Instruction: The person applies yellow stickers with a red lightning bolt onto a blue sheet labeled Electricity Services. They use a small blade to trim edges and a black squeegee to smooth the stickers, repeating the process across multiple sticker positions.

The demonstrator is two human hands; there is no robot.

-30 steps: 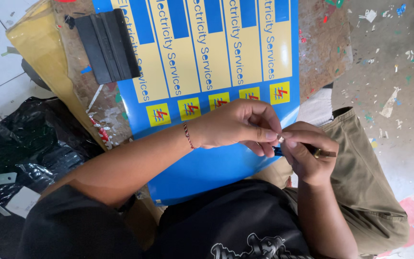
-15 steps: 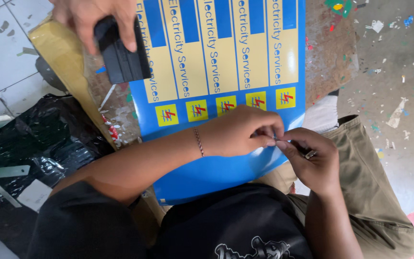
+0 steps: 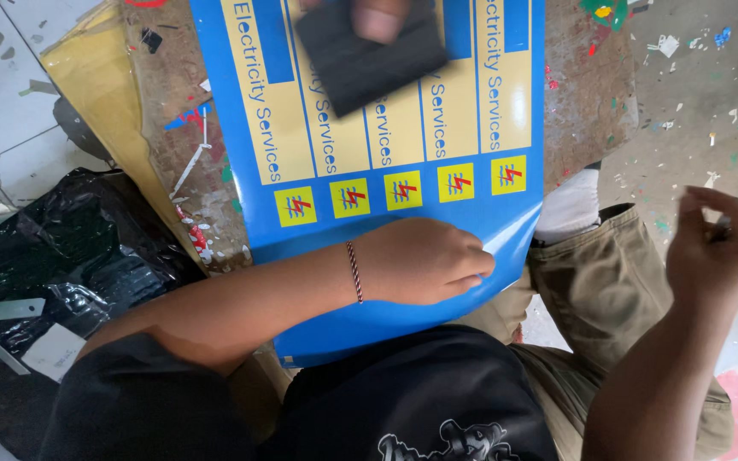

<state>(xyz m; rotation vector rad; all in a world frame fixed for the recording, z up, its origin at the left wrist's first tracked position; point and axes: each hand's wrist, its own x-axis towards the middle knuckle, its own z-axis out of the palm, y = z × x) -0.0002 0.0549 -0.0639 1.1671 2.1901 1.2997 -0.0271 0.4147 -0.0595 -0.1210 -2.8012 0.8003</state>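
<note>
While the blue and yellow vinyl sheet (image 3: 403,162) lies spread over a worn, paint-flecked board (image 3: 587,94) and droops off its near edge onto the lap, the left hand (image 3: 424,260) rests flat on the sheet's lower blue margin, fingers loosely curled and pressing down near the right-hand corner, where a pale sliver of backing (image 3: 497,246) shows just beyond the fingertips. A thin braided bracelet (image 3: 353,271) circles that wrist. The right hand (image 3: 715,248) is lifted off to the right, well apart from the sheet, over the speckled floor (image 3: 694,102); its thumb and fingers are pinched together on something small, too blurred to tell what. At the far edge of the sheet, another person's finger (image 3: 379,19) presses a dark felt squeegee (image 3: 369,55) against the yellow columns. Below those columns runs a row of small yellow squares with red marks. The person wears khaki trousers (image 3: 617,282) and a black shirt (image 3: 403,401). To the left, beside the board, lies a crumpled black plastic bag (image 3: 53,248), with a yellowish panel (image 3: 100,102) leaning beyond it.
</note>
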